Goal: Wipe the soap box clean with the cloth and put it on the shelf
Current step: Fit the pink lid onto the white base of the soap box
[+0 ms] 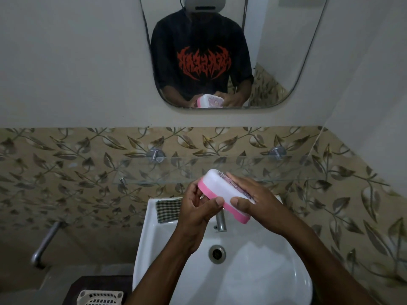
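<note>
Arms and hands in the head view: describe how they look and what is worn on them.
Both forearms are bare. The left hand and right hand wear no gloves, and no rings, watch or bands are visible. The mirror shows a black T-shirt with a red graphic; its short sleeves end above the elbows.

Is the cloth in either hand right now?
No, the checked cloth lies on the sink rim while both hands grip the soap box.

No legible text anywhere.
</note>
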